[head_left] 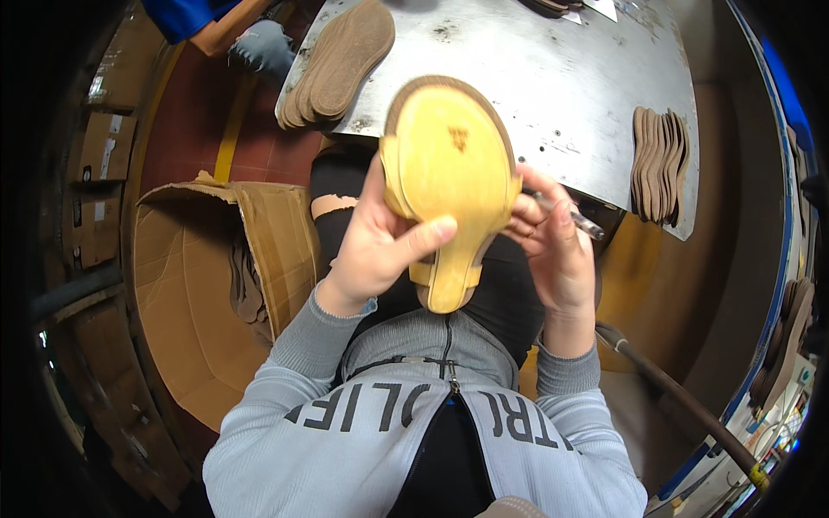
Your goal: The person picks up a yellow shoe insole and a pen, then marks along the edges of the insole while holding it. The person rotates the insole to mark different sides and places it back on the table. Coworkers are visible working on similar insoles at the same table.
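Note:
A yellow sole-shaped template (455,177) lies over a brown felt-like sole (395,108), whose rim shows round the wide end. Raised side pieces flank the template at its wide part and near its narrow end. My left hand (363,250) grips the pair from the left, thumb across the yellow face and fingers hidden beneath. On the other side, my right hand (557,250) is closed on a pen (587,226) with a clear and dark barrel. Its fingertips are at the template's right edge. Whether the pen's tip touches anything is hidden.
Ahead is a worn metal table (509,69). A pile of brown soles (345,60) lies at its left corner, with a row of soles (661,164) at its right. A cardboard box (224,285) containing soles stands at left. Another person's arm (229,30) shows top left.

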